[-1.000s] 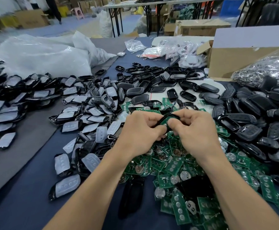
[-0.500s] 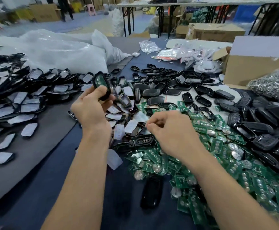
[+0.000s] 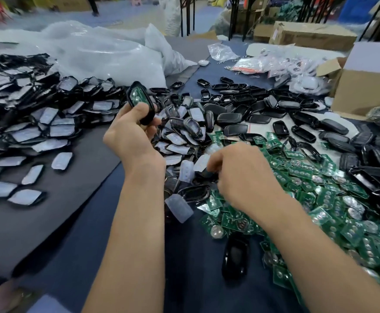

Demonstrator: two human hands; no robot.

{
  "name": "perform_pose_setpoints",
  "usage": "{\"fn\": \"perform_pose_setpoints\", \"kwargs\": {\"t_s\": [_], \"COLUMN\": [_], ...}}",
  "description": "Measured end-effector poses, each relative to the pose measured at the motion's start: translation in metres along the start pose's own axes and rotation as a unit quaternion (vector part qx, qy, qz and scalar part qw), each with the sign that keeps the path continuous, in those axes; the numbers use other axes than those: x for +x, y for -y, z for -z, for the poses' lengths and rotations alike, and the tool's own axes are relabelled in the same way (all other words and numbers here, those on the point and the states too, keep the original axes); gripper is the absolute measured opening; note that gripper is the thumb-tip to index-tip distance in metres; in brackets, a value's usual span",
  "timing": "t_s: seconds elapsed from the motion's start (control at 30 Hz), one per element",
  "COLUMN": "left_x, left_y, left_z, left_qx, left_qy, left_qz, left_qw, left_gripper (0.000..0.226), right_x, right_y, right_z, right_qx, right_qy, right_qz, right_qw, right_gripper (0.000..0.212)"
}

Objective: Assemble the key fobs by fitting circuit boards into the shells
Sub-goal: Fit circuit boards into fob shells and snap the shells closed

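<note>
Several clear bags (image 3: 247, 64) at the far side hold small parts we cannot make out, and the cardboard box (image 3: 365, 91) at far right hides its inside. We see the left hand (image 3: 130, 134) raised, fingers curled round the near end of a black shell (image 3: 148, 116), whose long axis stands almost upright with the green circuit board (image 3: 137, 96) facing us. The right hand (image 3: 241, 175) lies knuckles up at the board pile (image 3: 320, 199), fingers bent down; whether it grips anything we cannot tell.
</note>
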State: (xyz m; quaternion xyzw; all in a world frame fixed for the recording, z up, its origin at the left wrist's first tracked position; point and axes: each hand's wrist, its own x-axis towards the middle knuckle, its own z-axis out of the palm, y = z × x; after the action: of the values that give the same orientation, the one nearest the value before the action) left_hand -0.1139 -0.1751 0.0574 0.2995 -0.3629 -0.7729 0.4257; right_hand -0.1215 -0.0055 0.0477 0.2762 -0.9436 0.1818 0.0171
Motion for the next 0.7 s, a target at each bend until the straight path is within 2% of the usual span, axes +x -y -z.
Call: {"fn": "perform_pose_setpoints", "kwargs": {"t_s": [0.1,0.17,0.23,0.37,0.5,0.6,0.7], "left_x": [-0.001,-0.001,0.0,-0.001,-0.001,-0.002,-0.001], "left_y": [-0.002,-0.004,-0.005,-0.005,-0.003,0.0,0.001], "left_z": [-0.001,-0.001,0.0,0.001,0.0,-0.002,-0.003], "left_qx": [0.003,0.006,0.007,0.006,0.01,0.015,0.019], "left_qy": [-0.003,0.001,-0.003,-0.01,-0.011,-0.01,-0.01], "left_qz": [-0.002,0.0,0.002,0.005,0.006,0.007,0.008], "left_qw": [1.0,1.0,1.0,1.0,1.0,1.0,1.0], "left_gripper": [0.015,0.016,0.022,0.023,0.02,0.018,0.018], "right_x": [-0.014,-0.025,-0.029,-0.024,-0.011,-0.006,-0.004], "right_y": [0.017,0.027,0.031,0.018,-0.004,-0.014,-0.015], "right_z": [-0.009,-0.022,-0.028,-0.029,-0.014,-0.008,-0.005], "right_qx": [0.122,0.09,0.052,0.146,0.225,0.204,0.172], "right_qy": [0.017,0.051,0.024,0.047,0.042,0.069,0.001], "right_qz": [-0.002,0.031,0.057,-0.017,-0.083,-0.082,-0.091], "right_qw": [0.992,0.994,0.997,0.988,0.97,0.973,0.981], "right_gripper": [0.011,0.03,0.029,0.019,0.022,0.022,0.02]}}
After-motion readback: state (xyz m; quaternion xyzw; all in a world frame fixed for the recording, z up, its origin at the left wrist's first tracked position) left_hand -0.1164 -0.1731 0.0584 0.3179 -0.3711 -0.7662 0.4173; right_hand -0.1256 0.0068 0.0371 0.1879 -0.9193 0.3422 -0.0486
